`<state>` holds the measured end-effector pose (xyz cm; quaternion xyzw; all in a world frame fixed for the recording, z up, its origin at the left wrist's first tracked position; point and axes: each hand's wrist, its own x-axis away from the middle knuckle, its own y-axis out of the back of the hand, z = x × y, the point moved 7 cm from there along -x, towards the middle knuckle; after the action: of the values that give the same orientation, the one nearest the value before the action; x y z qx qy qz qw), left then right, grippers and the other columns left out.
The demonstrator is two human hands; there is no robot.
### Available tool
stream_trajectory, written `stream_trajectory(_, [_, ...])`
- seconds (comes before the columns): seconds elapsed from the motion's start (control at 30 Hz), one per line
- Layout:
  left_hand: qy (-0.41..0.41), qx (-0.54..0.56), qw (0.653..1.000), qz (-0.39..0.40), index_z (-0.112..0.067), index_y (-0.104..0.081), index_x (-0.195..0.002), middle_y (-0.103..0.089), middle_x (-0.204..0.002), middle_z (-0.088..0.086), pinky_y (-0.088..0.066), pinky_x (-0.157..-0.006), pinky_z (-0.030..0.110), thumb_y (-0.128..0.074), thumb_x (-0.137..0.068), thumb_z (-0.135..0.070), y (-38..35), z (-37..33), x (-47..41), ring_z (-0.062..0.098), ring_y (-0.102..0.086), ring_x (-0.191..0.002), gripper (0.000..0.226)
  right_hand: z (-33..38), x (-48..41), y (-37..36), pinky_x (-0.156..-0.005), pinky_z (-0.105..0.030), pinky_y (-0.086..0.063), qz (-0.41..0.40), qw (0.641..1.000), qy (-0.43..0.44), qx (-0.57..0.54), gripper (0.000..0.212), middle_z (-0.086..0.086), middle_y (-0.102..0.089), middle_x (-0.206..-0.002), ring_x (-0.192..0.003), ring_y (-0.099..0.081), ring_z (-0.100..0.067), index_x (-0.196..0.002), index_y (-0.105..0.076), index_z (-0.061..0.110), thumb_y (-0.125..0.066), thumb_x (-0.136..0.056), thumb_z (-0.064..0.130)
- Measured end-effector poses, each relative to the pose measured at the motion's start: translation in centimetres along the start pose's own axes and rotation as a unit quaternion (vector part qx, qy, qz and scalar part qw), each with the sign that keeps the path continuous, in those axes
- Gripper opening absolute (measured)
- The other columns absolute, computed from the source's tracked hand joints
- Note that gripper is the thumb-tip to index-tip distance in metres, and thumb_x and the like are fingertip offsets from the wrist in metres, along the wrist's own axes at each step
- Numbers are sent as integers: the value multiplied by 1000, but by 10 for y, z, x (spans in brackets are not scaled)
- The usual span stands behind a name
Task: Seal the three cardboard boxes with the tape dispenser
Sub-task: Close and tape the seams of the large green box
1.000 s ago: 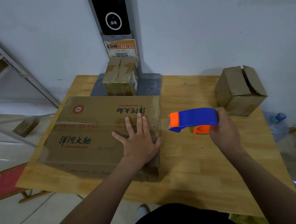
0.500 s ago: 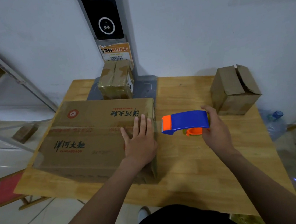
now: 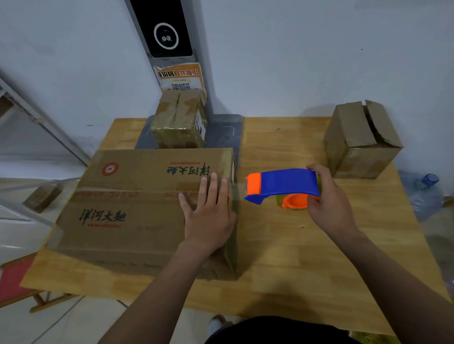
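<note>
— While your left hand (image 3: 210,212) lies flat, fingers straight, on the large box (image 3: 128,204) at the table's (image 3: 298,248) left edge, where's the tape dispenser (image 3: 281,184)?
— Just off that box's right end, gripped in your right hand (image 3: 330,203). Probably light, rigid plastic; hold its rear. The box's contents are hidden, and its cardboard may dent.

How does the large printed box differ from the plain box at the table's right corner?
The large printed box is broad and low; the plain box is smaller and taller. The large printed box bears characters and a red logo; the plain box shows none. The large printed box's flaps lie flat under the left hand; the plain box's gape. Both are brown cardboard on the table.
</note>
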<state>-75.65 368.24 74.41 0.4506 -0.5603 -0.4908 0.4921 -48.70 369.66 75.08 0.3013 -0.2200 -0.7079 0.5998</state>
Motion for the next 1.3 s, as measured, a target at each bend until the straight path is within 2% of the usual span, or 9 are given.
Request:
stream_trajectory(0.1, [3, -2, 1000, -2, -23, 5, -163, 14, -171, 1, -5, -117, 74, -27, -104, -43, -1, 0, 0, 21, 15, -156, 70, -1, 0, -1, -72, -41, -51, 2, 1000, 6, -11, 66, 6, -64, -122, -88, -64, -25, -137, -40, 36, -62, -84, 4])
stream_trajectory(0.23, [3, 4, 1000, -4, -23, 5, -163, 14, -171, 0, -5, -117, 74, -28, -104, -43, 0, 0, 1, 20, 14, -156, 70, 0, -2, 0, -77, -36, -48, -4, 1000, 29, -8, 69, 4, -61, -131, -105, -62, -24, -139, -42, 31, -61, -81, -1])
stream_trajectory(0.4, [6, 10, 1000, -10, -24, 4, -163, 12, -171, -1, -6, -117, 73, -28, -104, -43, 0, 0, 1, 20, 13, -157, 69, 0, -3, 0, -93, -39, -51, -4, 999, 50, -13, 72, 5, -58, -137, -119, -59, -22, -142, -43, 28, -62, -80, -4])
stream_trajectory(0.77, [9, 13, 1000, -23, -26, 0, -163, 9, -171, -2, -5, -118, 73, -28, -105, -45, 1, 0, 3, 18, 11, -157, 68, 5, -3, 3, -98, -28, -43, 1, 998, 61, -35, 68, 2, -56, -138, -123, -55, -18, -142, -46, 22, -61, -82, -7])
stream_trajectory(0.87, [9, 20, 1000, -21, -27, 1, -163, 9, -171, -3, -4, -118, 72, -29, -104, -46, 0, 1, 2, 17, 12, -157, 68, 8, -2, 3, -102, -31, -43, 5, 997, 72, -36, 70, 0, -55, -139, -124, -54, -20, -142, -47, 20, -60, -80, -8])
stream_trajectory(0.93, [9, 19, 1000, -21, -27, 0, -163, 9, -171, -4, -3, -118, 71, -25, -103, -49, 0, 2, 2, 17, 11, -157, 69, 0, -2, 3, -98, -42, -51, 8, 997, 52, -48, 68, 6, -56, -136, -120, -58, -23, -142, -46, 26, -59, -82, -5])
stream_trajectory(1.03, [12, 15, 999, -26, -28, -2, -163, 6, -171, -4, -3, -117, 72, -5, -90, -54, 1, 2, 2, 17, 10, -157, 77, -16, -1, 10, -79, -55, -59, 2, 998, 20, -54, 67, 24, -48, -128, -114, -59, -20, -140, -43, 36, -59, -86, -1])
stream_trajectory(1.17, [15, 16, 999, -27, -30, -3, -163, 6, -172, -3, -5, -117, 74, -3, -89, -53, 1, 2, 1, 18, 9, -157, 77, -12, 0, 13, -84, -47, -55, 6, 998, 55, 7, 73, 1, -54, -131, -107, -60, -25, -141, -45, 27, -61, -80, -7])
stream_trajectory(1.3, [-4, 5, 1000, -24, -51, -1, -158, 11, -171, 1, -3, -115, 75, -23, -102, -46, -1, 0, 2, 24, 12, -157, 60, -1, -2, -1, -75, -47, -55, 51, 995, 38, 82, 70, 0, -50, -121, -90, -63, -34, -142, -41, 35, -59, -84, 1])
